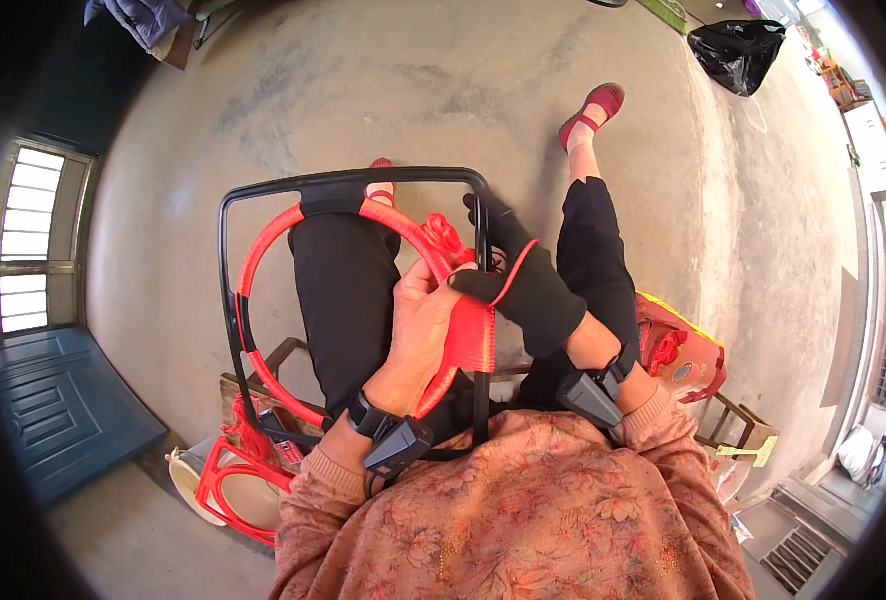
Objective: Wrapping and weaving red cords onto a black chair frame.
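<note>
While seated with a black metal frame (263,190) across the lap, a person grips a red cord-wrapped ring (263,240) fixed inside it, the bare left hand (418,330) curled around the ring's right side with fingers closed on the wrapping. Just right of it, the black-gloved right hand (528,290) pinches a taut red cord (519,268) running from the fresh red winding (473,335). A red box (678,350) sits at right, and more red rings (228,485) lie near left on the concrete floor (363,80).

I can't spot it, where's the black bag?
In the head view, the black bag lies on the concrete floor at the upper right, past the foot in the red shoe.
</note>
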Demonstrator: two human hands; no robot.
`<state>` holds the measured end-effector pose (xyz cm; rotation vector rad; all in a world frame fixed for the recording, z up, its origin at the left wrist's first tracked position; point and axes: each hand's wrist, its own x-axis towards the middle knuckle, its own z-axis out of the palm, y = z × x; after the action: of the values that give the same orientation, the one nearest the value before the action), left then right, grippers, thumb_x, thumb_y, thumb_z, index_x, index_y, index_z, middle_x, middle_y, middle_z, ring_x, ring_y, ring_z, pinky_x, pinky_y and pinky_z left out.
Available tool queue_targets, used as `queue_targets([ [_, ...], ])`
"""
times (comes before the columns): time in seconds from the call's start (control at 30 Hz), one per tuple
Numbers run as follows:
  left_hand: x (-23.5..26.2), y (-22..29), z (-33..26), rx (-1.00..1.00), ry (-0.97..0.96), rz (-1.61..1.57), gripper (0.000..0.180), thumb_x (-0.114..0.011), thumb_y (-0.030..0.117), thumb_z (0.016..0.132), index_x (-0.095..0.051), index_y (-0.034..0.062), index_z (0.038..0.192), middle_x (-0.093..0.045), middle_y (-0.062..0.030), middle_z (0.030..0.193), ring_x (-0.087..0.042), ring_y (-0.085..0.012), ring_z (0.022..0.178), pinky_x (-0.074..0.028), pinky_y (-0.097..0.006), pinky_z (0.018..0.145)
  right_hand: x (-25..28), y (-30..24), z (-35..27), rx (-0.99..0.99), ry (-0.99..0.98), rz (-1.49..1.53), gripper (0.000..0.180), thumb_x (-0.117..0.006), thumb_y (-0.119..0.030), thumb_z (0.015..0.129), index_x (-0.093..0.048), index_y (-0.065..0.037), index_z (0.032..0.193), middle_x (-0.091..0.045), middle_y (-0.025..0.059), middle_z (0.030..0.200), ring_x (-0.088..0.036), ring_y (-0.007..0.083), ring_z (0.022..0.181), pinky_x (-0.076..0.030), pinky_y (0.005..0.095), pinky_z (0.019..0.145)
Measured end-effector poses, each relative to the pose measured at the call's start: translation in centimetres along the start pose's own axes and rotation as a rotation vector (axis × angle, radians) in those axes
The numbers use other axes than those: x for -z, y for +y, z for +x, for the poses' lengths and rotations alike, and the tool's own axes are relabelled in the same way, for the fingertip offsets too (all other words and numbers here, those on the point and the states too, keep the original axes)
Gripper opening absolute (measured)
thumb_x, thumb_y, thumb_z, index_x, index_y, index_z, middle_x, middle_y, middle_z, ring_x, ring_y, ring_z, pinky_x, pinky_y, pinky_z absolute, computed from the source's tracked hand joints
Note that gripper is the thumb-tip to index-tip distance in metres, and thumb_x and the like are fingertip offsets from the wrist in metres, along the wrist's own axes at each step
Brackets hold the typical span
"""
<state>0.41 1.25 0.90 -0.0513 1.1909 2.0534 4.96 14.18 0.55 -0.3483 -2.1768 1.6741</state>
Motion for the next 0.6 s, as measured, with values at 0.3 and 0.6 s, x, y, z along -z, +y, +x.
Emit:
queue_targets([
  [0.3, -0.4, 1.0, -0.1, -0.062, 0.098, 0.128, 0.058, -0.07, 0.004, 0.082, -0.042, -0.0025, 0.131, -0.047, -0.0121, 0.13, -0.051, -0.0176, 0.115, -0.045, -0.031, 0.094, 19.4, 6.8, -10.7, 0.193, -0.558, -0.836, 0.051, -0.052, 0.0, 0.081, -0.05, -0.002, 0.132, -0.045, 0.0187, 0.139, -0.044, 0.0311, 0.128, -0.034, 0.0354, 0.107],
  [0.6, 0.6, 0.2, 0.0, 0.057, -0.005, 0.131, 0.058, -0.072, 0.016, 0.082, -0.043, 0.0, 0.129, -0.041, -0.0203, 0.129, -0.049, -0.02, 0.113, -0.046, -0.031, 0.091, 32.4, 12.9, -12.8, -0.431, 0.628, 0.249, 0.022, -0.046, -0.022, 0.098, -0.059, -0.006, 0.105, -0.063, 0.0127, 0.108, -0.061, 0.0261, 0.099, -0.049, 0.04, 0.085],
])
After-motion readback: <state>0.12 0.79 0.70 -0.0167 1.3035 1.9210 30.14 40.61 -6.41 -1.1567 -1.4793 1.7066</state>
